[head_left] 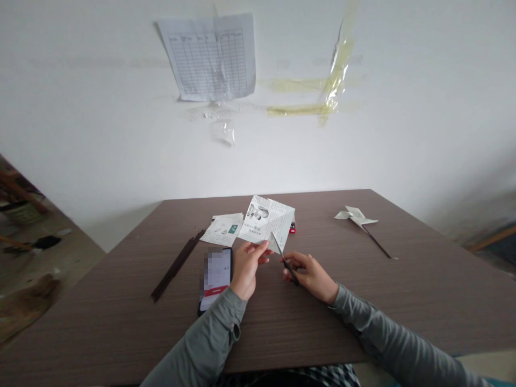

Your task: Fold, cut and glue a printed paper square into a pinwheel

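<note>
My left hand point(249, 267) pinches the near edge of a printed paper square point(266, 219), held up above the table with one corner away from me. In my right hand point(308, 273) are scissors with dark handles point(291, 273). Their blades lie across the paper's near right corner; how far they have cut in I cannot make out. Behind the held paper a small red thing point(292, 228) shows in part. Just left of it, more printed paper squares point(222, 229) lie on the table.
A phone point(216, 277) lies beside my left wrist, with a bundle of thin dark sticks point(177, 265) further left. A paper pinwheel point(356, 216) on a dark stick rests at the right of the brown table point(403, 301). The wall point(121, 145) rises behind.
</note>
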`<state>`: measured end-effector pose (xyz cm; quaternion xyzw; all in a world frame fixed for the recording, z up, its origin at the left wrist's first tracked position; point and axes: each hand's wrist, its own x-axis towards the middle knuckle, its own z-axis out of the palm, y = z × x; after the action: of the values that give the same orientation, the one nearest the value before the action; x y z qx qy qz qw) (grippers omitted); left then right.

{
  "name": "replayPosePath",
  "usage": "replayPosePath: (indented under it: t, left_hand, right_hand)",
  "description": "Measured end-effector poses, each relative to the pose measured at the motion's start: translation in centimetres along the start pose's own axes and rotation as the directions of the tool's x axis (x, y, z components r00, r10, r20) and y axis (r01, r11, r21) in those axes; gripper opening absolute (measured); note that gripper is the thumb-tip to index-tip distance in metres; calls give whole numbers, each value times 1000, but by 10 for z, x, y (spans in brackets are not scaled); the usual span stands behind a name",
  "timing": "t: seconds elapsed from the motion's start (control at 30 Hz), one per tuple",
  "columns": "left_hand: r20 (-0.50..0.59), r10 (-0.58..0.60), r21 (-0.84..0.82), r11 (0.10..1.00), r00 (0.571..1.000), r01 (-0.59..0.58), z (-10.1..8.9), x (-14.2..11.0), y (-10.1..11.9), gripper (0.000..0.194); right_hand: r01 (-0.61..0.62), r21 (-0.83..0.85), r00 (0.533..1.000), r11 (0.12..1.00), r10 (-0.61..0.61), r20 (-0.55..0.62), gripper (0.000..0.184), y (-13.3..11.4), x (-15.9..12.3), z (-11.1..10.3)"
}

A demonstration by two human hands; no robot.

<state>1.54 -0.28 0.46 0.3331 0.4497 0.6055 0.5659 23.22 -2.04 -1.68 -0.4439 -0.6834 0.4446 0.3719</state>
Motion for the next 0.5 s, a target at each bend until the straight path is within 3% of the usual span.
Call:
replayPosePath:
  t: [0.5]
  left_hand:
    - [11,10,11,1000,1000,-10,0,-1,1,47]
  right_hand:
    - [0,-20,1000,1000,0,7,53,-2,0,-1]
